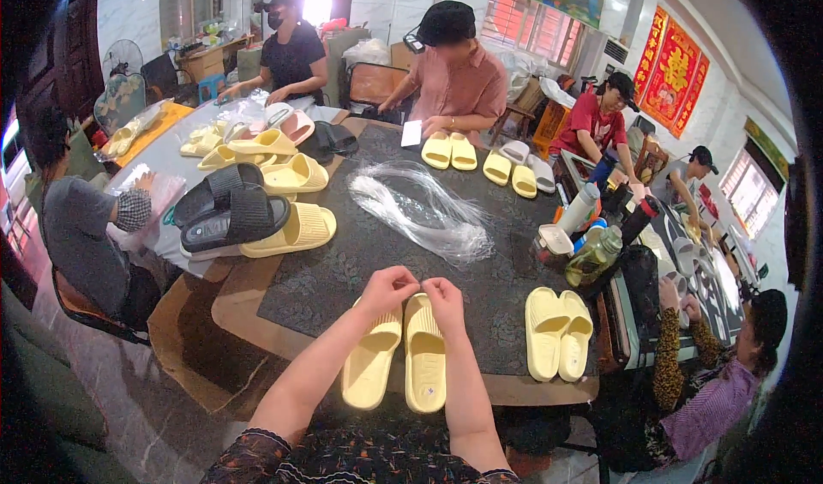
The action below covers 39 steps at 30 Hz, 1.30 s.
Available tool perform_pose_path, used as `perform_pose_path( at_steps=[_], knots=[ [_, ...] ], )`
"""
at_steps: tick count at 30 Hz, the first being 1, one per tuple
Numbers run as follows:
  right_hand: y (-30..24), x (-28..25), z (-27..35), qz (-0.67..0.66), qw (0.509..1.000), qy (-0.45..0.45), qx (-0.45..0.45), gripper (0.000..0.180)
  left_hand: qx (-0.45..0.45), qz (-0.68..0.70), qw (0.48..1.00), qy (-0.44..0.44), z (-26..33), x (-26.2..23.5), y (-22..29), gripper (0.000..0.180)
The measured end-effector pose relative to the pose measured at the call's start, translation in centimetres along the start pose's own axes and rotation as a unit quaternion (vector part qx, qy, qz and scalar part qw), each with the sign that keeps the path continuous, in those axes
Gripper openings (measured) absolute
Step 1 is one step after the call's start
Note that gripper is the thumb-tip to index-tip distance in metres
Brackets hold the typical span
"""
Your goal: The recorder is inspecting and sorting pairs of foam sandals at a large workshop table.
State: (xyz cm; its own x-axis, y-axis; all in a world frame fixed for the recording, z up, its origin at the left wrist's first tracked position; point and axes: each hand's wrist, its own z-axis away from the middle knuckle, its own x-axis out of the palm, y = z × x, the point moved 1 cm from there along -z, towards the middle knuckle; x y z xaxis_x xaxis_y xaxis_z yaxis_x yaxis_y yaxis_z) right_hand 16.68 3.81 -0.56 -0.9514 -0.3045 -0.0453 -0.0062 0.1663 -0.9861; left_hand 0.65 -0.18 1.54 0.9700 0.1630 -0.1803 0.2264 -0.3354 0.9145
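Both hands meet above the near edge of the desk point(343, 270), directly over the toe ends of a pair of yellow slippers point(399, 355). The left hand point(386, 289) and the right hand point(446, 300) are touching or nearly touching. The fingers of each hand are curled and pinched together at the point where the two slippers sit side by side; whether they grip anything small between them cannot be told.

The pair of yellow slippers lies soles down, toes pointing away from the person, heels overhanging the desk edge toward the person. The two slippers touch along their inner sides.

A second yellow pair point(559, 331) lies to the right, apart from the first, also near the front edge. A bundle of clear plastic strands point(424, 210) lies at the desk centre, beyond the hands. Black slippers point(230, 210) and a yellow slipper point(291, 231) are stacked at the left. Further yellow pairs point(450, 150) lie at the far side, in front of a seated person in a pink shirt point(459, 81). Bottles point(591, 227) stand at the right edge.
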Motion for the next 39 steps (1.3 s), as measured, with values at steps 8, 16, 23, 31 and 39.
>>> perform_pose_path(
  at_steps=[8,16,23,31,39],
  knots=[
    [0.7,-0.4,-0.1,-0.012,1.000,-0.009,0.010,0.016,-0.001,-0.001,1.000,-0.022,0.1,0.3,0.6,0.012],
    [0.7,-0.4,-0.2,0.025,0.999,0.021,0.001,0.017,-0.012,-0.025,1.000,0.015,0.0,0.1,0.4,0.014],
    [-0.5,-0.1,0.2,-0.038,0.996,0.076,-0.011,0.015,-0.024,-0.017,0.998,0.054,-0.2,-0.3,-0.2,0.011],
    [-1.0,0.1,0.2,-0.013,0.998,0.069,-0.005,0.018,-0.057,0.000,0.997,0.043,-0.2,-0.3,0.3,0.011],
    [0.8,-0.3,-0.4,-0.006,1.000,0.022,-0.005,0.015,-0.008,-0.001,1.000,-0.010,-0.1,0.2,0.6,0.009]
  ],
)
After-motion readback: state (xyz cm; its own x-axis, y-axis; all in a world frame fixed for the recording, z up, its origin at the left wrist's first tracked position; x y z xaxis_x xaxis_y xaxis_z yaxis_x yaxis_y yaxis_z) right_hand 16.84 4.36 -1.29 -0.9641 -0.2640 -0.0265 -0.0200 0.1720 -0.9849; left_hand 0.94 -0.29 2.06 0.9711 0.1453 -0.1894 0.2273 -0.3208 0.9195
